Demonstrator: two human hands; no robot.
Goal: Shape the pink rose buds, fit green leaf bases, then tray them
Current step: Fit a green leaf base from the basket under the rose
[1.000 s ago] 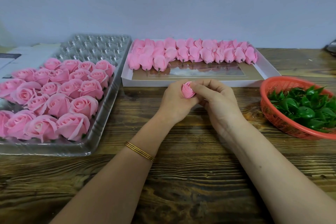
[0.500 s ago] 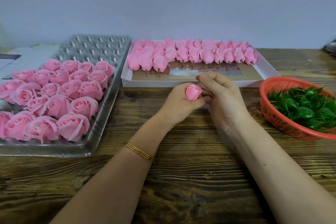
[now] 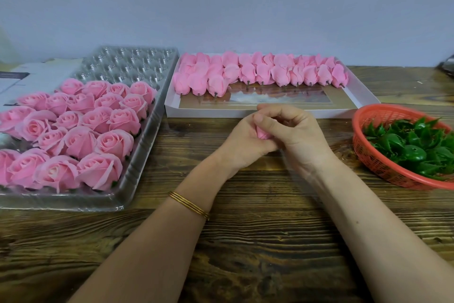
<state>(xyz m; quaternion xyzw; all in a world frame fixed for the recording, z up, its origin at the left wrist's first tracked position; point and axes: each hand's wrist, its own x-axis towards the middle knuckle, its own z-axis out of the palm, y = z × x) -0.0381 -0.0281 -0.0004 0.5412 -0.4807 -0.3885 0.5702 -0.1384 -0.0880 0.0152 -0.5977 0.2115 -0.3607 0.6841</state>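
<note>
You are holding one pink rose bud [image 3: 261, 133] between both hands, above the wooden table [image 3: 245, 229] and just in front of the near wall of the white cardboard box [image 3: 245, 113]. Your left hand [image 3: 242, 140] is cupping the bud from the left with its fingers curled round it. Your right hand [image 3: 294, 138] is curling over it, thumb pressing near the top. Only a small matte pink patch is showing between the fingers.

In the box, unshaped buds [image 3: 262, 71] are lying in rows along the far side, smooth and pointed, with dark stubs facing you. On the left, opened roses [image 3: 105, 140] with layered, ruffled petals are filling the near part of a clear plastic tray [image 3: 137, 155], and glossy moulded cups are showing at its far end. On the right, a red mesh basket [image 3: 373, 155] is holding shiny green leaf bases [image 3: 415, 145] with spiky tips.

Your hands are working over the rough-grained strip of table between the tray's rim and the basket's rim, apart from both. A thin gold bangle [image 3: 189, 204] is sitting on your left wrist.
</note>
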